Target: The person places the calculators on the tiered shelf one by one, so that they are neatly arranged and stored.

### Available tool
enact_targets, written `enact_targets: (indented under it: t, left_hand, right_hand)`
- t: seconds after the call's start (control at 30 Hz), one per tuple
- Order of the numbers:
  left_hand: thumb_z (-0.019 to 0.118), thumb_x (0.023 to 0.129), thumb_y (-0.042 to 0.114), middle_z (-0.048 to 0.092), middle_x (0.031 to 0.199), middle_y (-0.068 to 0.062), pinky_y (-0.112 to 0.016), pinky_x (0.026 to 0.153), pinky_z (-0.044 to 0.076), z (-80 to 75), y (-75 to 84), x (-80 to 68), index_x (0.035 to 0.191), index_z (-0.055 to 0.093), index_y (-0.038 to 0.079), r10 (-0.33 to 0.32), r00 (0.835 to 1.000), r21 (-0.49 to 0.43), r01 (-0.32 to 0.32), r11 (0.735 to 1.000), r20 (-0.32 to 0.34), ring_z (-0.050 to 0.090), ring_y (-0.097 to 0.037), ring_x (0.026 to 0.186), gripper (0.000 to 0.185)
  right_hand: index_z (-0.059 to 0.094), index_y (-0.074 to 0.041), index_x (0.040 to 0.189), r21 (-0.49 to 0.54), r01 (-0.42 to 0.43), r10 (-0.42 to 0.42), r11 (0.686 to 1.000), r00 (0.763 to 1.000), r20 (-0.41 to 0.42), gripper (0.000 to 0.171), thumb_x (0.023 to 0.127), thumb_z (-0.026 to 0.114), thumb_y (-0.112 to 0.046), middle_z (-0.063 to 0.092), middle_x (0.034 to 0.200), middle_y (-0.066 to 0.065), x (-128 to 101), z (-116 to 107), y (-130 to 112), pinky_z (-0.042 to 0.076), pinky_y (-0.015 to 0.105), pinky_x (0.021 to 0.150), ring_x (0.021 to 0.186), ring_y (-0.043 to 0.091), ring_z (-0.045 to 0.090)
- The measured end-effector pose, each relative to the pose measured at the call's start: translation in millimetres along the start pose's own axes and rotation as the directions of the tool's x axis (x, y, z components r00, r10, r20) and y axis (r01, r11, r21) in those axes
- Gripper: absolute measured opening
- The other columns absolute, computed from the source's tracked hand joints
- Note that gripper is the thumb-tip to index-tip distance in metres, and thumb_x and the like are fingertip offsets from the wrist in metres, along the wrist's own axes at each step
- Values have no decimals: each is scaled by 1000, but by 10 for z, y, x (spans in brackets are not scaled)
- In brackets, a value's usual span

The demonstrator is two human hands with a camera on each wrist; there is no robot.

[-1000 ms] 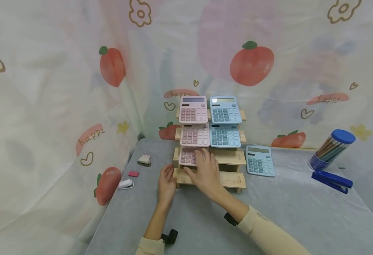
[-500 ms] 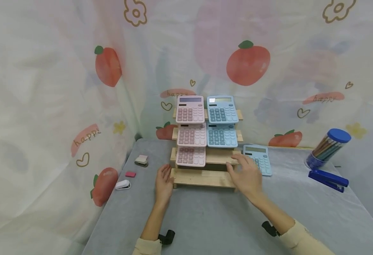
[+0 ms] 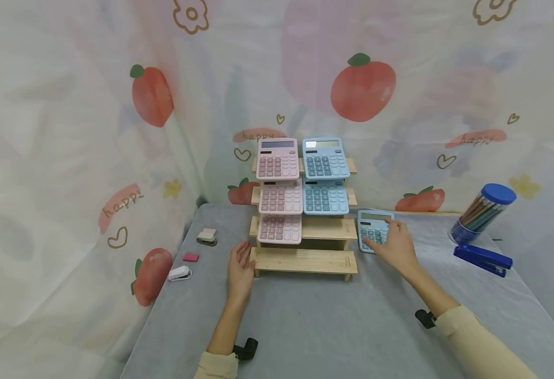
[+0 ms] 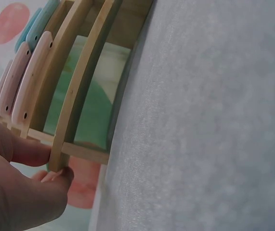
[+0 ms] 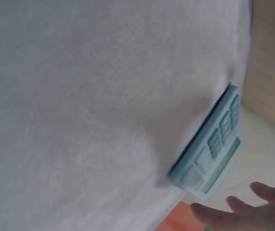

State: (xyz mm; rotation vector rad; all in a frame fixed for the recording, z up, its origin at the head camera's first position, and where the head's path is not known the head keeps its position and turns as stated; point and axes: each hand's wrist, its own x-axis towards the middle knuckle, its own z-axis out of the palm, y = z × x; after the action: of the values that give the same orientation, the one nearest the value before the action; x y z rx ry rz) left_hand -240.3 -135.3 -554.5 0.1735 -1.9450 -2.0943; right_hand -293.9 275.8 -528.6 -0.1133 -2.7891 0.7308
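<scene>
Grey felt covers the table (image 3: 305, 326), with a fruit-print curtain hung close behind it. My right hand (image 3: 397, 247) has its fingers loosely spread and laid over the near part of the loose blue calculator (image 3: 371, 227), which lies flat on the felt just right of the wooden rack (image 3: 305, 260); nothing is pinched yet. To lift it well, I'd judge a thumb under the near edge and fingers over the far edge is safest, since it lies flush on the cloth.

My left hand (image 3: 239, 268) rests with straight fingers against the rack's left end, thumb and fingertip touching the lowest slat, bracing it. Five calculators already sit on the upper tiers; the free slot beside the lowest pink calculator (image 3: 279, 228) is near. Well off right stand a pencil tub (image 3: 483, 216) and blue stapler (image 3: 483, 260), out of the way.
</scene>
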Motion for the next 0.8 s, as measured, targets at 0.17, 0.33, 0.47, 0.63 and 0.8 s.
enact_targets:
  t: [0.17, 0.33, 0.47, 0.63, 0.8]
  left_hand:
    - [48, 92, -25, 41, 157, -31, -52, 121, 35, -31, -15, -2, 150, 37, -11, 4, 1000, -5, -4, 1000, 7, 39, -43, 149, 60]
    - [48, 92, -25, 43, 156, -29, -48, 120, 37, -28, -60, 3, 150, 39, -9, 3, 1000, 4, -3, 1000, 3, 40, -40, 148, 61]
    - [48, 92, -25, 43, 156, -29, -48, 120, 37, -28, -56, 1, 150, 40, -9, 1, 1000, 7, -1, 1000, -6, 40, -40, 148, 61]
    - [49, 93, -25, 43, 156, -29, -48, 120, 37, -27, -54, 0, 150, 40, -8, -1, 1000, 15, 1, 1000, -8, 41, -40, 148, 61]
    - [49, 92, -24, 43, 156, -31, -50, 119, 38, -18, -53, 9, 150, 40, -9, 9, 1000, 22, -9, 1000, -6, 41, -42, 147, 60]
  right_hand:
    - [18, 8, 160, -53, -84, 91, 995, 982, 167, 129, 73, 90, -54, 22, 154, 44, 100, 216, 72, 45, 79, 90, 120, 71, 45]
    - [17, 8, 160, -69, -115, 125, 991, 977, 170, 129, 71, 95, -43, 19, 154, 44, 124, 276, 60, 45, 77, 88, 118, 71, 44]
    - [19, 8, 159, -53, -115, 122, 992, 981, 151, 124, 72, 94, -38, 20, 152, 44, 137, 291, 73, 47, 75, 84, 114, 70, 46]
    - [16, 2, 162, -25, -126, 128, 992, 983, 133, 125, 71, 93, -35, 21, 154, 42, 129, 282, 98, 48, 74, 83, 115, 69, 47]
    - [13, -4, 165, 5, -117, 116, 993, 990, 80, 127, 71, 92, -36, 24, 153, 40, 46, 176, 54, 48, 75, 83, 113, 66, 49]
